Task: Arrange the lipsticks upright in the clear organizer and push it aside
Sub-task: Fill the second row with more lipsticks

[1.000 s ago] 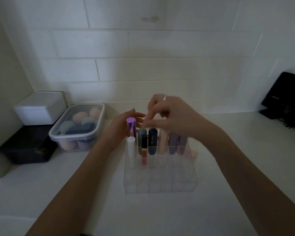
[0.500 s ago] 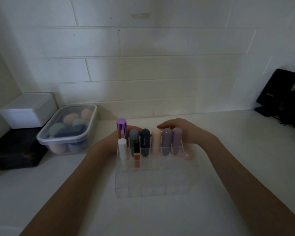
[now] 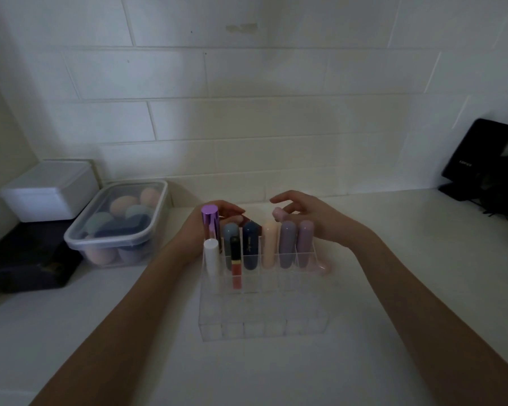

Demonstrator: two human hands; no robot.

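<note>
Clear organizer (image 3: 261, 317) at table (image 3: 393, 317) centre, far rows filled with upright lipsticks (image 3: 269, 247): purple metallic, white, grey-blue, red gloss, navy, peach, two mauve. Near rows empty. One pink lipstick (image 3: 320, 268) lying flat just beside the organizer's right wall, not yet stowed.

Left hand (image 3: 197, 230) cupped against the far-left corner, behind the purple tube; whether gripping or only resting, cannot tell. Right hand (image 3: 311, 218) hovering over the right-hand tubes, fingers loose and spread, grip released, nothing held; little finger close to the peach cap.

Arranging judged nearly done. Likely next: picking up the pink one and standing it in a free slot, then both hands sliding the organizer aside.

Left side crowded by a lidded tub (image 3: 118, 227), a white box (image 3: 50, 191) and a dark box (image 3: 27, 259). Wall close on the far side. Open table to the right, up to the black stand (image 3: 478, 159).
</note>
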